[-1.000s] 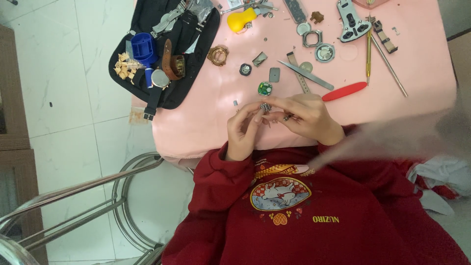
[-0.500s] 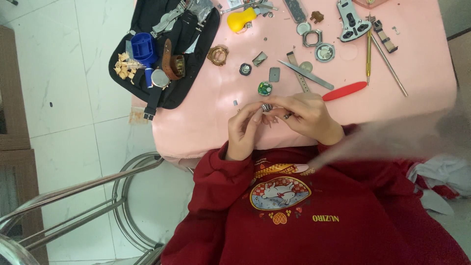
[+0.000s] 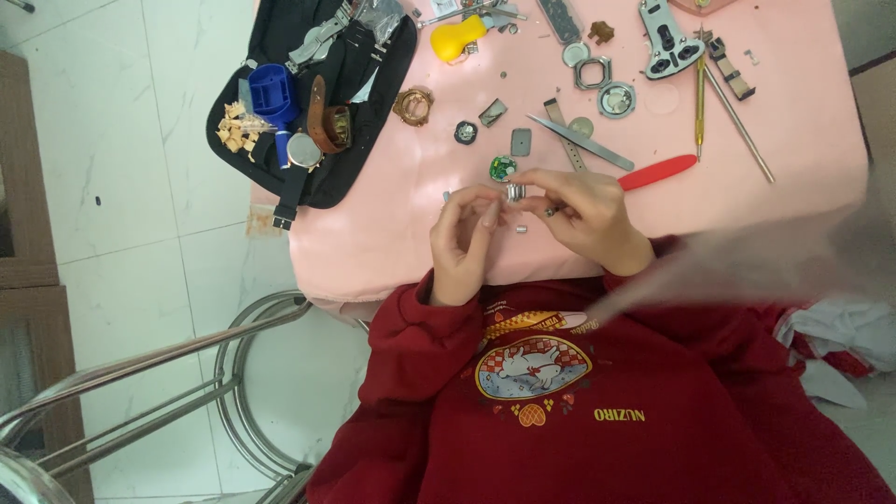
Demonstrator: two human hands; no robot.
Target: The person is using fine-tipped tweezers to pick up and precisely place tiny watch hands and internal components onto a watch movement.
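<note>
Both hands meet over the near edge of the pink table [image 3: 392, 233]. My left hand [image 3: 462, 238] and my right hand [image 3: 588, 210] pinch a small silver watch part [image 3: 514, 192] between their fingertips. Just beyond it a green round watch movement [image 3: 502, 169] lies on the table. A tiny silver piece [image 3: 522, 228] lies under the hands. A red-handled tool [image 3: 658, 172] rests just right of my right hand.
A black tool pouch [image 3: 350, 103] with a blue tool [image 3: 271, 93] and a wristwatch [image 3: 301, 159] lies at the table's left edge. Watch cases, tweezers [image 3: 579, 142], a yellow blower [image 3: 457, 37] and thin rods are scattered farther back. A metal stool frame [image 3: 187, 373] stands on the white tiled floor at left.
The fingers have shifted slightly around the small silver part; both hands stay in the same place over the table edge.
</note>
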